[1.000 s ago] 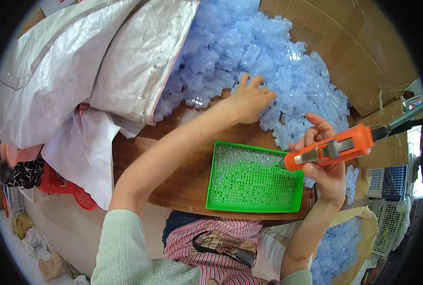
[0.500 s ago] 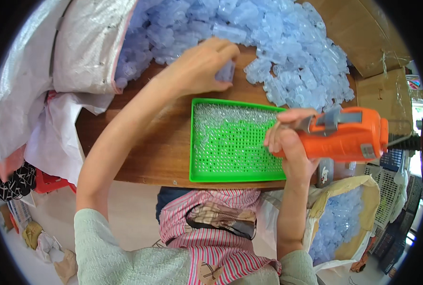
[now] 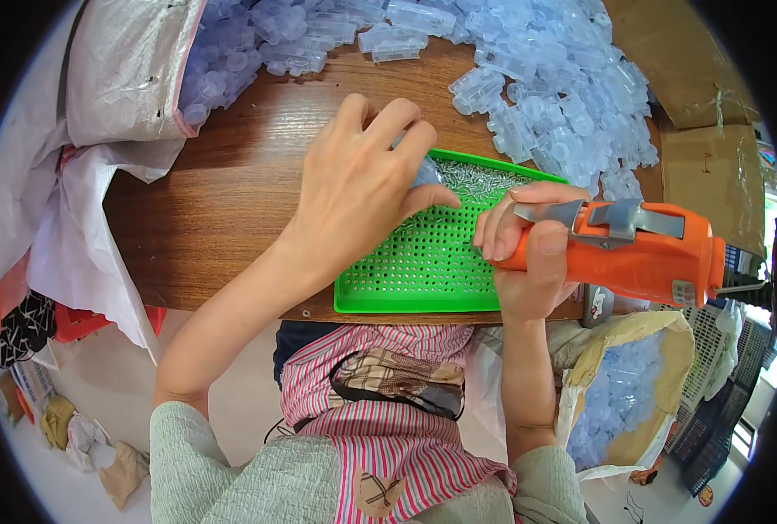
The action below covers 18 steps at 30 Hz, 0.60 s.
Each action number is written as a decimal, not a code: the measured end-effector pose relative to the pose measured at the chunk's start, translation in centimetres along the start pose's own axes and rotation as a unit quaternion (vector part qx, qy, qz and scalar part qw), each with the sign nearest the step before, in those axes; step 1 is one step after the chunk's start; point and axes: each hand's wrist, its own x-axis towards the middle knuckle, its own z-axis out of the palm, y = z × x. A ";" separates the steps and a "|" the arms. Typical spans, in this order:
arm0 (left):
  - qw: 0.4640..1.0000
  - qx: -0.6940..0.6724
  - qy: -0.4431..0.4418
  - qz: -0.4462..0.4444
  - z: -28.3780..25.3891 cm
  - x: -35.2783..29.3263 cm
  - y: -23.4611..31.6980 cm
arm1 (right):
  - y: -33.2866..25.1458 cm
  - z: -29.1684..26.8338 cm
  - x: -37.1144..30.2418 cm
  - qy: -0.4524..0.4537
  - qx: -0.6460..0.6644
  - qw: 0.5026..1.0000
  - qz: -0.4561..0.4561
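Observation:
My left hand (image 3: 364, 166) is closed on a clear bluish plastic part (image 3: 427, 172), which mostly hides behind the fingers. It is above the upper left part of a green perforated tray (image 3: 415, 306). Small silvery screws (image 3: 480, 179) lie in that tray, thickest along its far side. In my right hand (image 3: 532, 253) is an orange electric screwdriver (image 3: 637, 253) with a grey lever and a hanging clip. My fingers wrap around its front end, over the tray's right side. Its tip points left toward the tray and is largely hidden by the fingers.
A large heap of clear plastic parts (image 3: 554, 79) covers the far side of the wooden table (image 3: 205, 227). White woven sacking (image 3: 131, 70) hangs over the left edge. Cardboard (image 3: 716, 175) stands at the right. An open sack (image 3: 620, 393) of similar parts sits below, right of my lap.
My left hand has come from the heap toward me, carrying a plastic part over the tray. The right hand still holds the screwdriver. The whole view has shifted slightly.

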 end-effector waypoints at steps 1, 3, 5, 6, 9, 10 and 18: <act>1.000 -0.001 -0.002 -0.001 0.2 -0.1 -0.1 | 0.1 0.0 0.0 0.001 0.000 1.000 0.003; 1.000 -0.002 0.018 0.005 -0.1 -0.3 -0.1 | -0.3 0.4 -0.1 0.003 0.023 1.000 0.016; 0.999 -0.006 0.028 0.021 -0.3 -0.3 -0.5 | -0.2 0.5 -0.2 0.006 0.009 1.000 0.016; 0.999 -0.010 0.038 0.037 -0.3 -0.2 -0.7 | -0.1 0.5 -0.2 0.009 -0.006 1.000 0.016; 0.996 -0.024 0.040 0.075 -0.2 -0.5 -1.2 | -0.1 0.5 -0.3 0.022 0.018 0.999 0.028; 0.996 -0.022 0.041 0.075 -0.4 -0.5 -1.4 | 0.1 0.4 -0.2 0.021 0.020 0.999 0.027; 0.992 -0.081 0.090 0.026 0.2 -0.4 -1.6 | 1.3 0.1 -0.6 0.018 -0.055 0.997 -0.044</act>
